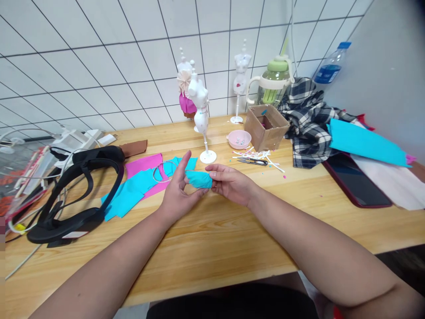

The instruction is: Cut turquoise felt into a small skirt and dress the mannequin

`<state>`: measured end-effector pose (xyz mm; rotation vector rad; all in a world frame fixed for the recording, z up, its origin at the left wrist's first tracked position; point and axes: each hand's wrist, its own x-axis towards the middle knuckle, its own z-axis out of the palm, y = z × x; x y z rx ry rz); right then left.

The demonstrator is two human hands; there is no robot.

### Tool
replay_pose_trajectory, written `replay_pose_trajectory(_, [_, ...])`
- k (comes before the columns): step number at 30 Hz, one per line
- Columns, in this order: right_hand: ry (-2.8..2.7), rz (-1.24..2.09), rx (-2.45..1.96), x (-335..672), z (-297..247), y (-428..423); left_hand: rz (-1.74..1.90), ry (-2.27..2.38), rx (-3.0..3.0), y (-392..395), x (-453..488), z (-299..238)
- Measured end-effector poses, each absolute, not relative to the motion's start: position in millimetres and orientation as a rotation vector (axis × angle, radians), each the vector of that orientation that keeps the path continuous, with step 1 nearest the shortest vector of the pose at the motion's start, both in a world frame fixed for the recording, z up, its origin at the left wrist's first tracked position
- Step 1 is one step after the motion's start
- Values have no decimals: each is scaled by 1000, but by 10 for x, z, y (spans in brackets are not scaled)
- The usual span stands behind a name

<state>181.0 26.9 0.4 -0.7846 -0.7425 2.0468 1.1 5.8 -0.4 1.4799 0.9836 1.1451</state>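
Two hands of mine meet around one crumpled blue piece point(199, 179), just on my side of the nearest white mannequin point(200, 106). My right hand point(230, 184) pinches the piece's right end between thumb and fingertips; my left hand point(177, 190) is spread wide between thumb and forefinger, the blue material lying in that gap, and whether its hidden fingers press on it I cannot tell. I take the step in hand to be gathering and shaping these folds; the next move seems to call for a steady right pinch, so they don't spring loose, while the left fingers even them out. Right of the mannequin, near its base, a pink dish point(239, 147) holds small pale bits point(239, 140). Farther right of it stands an open cardboard box point(265, 136), with a blue scrap point(264, 112) at its mouth and some pink showing inside. Right of the mannequin and farther back, a green-lidded pitcher point(277, 82) has something green within; how full it is, I can't make out
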Motion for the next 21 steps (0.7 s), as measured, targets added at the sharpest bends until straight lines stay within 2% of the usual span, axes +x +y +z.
replay_pose_trajectory(9, [-793,1757,-829,1814,-11,294,1170,791,1201,173,-20,-50])
replay_pose_trajectory(21, [-717,2044,-753,1813,21,258,1172,770,1246,161,-57,-17])
